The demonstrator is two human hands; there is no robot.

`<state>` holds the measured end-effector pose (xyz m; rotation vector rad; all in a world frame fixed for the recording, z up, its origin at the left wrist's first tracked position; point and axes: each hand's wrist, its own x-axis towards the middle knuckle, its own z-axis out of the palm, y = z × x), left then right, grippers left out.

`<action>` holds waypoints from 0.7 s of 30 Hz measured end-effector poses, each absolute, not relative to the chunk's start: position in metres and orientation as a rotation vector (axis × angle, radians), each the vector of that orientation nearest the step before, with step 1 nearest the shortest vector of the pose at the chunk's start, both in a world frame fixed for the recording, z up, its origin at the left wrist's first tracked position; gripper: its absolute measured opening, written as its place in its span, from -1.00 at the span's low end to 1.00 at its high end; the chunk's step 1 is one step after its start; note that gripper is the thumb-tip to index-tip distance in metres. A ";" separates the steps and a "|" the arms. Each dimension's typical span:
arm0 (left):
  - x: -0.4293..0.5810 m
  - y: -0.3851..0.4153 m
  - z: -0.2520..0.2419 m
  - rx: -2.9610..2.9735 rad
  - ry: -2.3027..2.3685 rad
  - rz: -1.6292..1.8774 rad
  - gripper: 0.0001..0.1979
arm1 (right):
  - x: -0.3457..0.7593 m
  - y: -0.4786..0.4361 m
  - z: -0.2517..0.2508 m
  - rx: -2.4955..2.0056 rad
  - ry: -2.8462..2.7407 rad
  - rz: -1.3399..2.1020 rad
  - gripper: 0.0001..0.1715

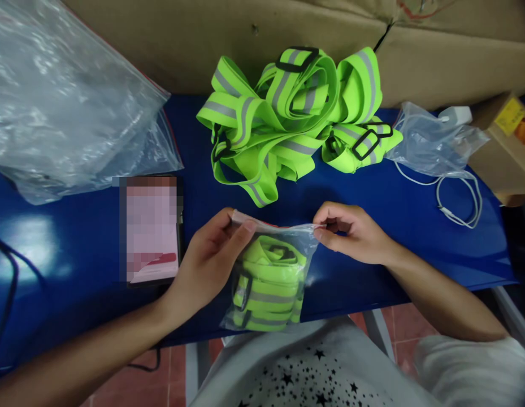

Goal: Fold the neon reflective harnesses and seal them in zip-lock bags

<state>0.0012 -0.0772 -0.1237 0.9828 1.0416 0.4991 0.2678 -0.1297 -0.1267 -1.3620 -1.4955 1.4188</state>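
A clear zip-lock bag (309, 254) with a red line along its top hangs between my hands at the table's near edge. Inside it lies a folded bundle of neon-yellow reflective straps (270, 282) with grey stripes and black buckles. My left hand (215, 254) pinches the bag's upper left corner, thumb in front. At the upper right corner, my right hand (351, 233) closes thumb and fingertips on the zip edge. Beyond the bag, a loose heap of the same reflective straps (266, 130) lies on the blue table.
Large clear plastic bags (76, 107) cover the far left of the blue tabletop (355, 198). A phone-like device (152, 232), its screen blurred, lies left of my hand. Right are a white cable (474, 209), a small clear bag (427, 141) and a carton (495, 141). Cardboard boxes (448, 62) stand behind.
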 end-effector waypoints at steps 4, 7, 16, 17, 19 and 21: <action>0.003 -0.077 -0.116 1.085 1.068 0.510 -0.73 | 0.262 -0.132 -0.127 -1.357 -1.492 1.382 -0.87; 0.004 -0.076 -0.115 1.107 1.059 0.505 -0.74 | 0.258 -0.134 -0.127 -1.362 -1.488 1.352 -0.89; 0.002 -0.078 -0.119 1.104 1.030 0.464 -0.72 | 0.253 -0.136 -0.126 -1.387 -1.570 1.240 -0.92; 0.002 -0.079 -0.119 1.093 1.004 0.453 -0.73 | 0.252 -0.135 -0.125 -1.379 -1.593 1.229 -0.92; 0.002 -0.082 -0.119 1.081 0.957 0.431 -0.75 | 0.251 -0.135 -0.122 -1.366 -1.626 1.216 -0.90; 0.002 -0.084 -0.119 1.084 0.937 0.412 -0.77 | 0.249 -0.135 -0.120 -1.355 -1.640 1.207 -0.88</action>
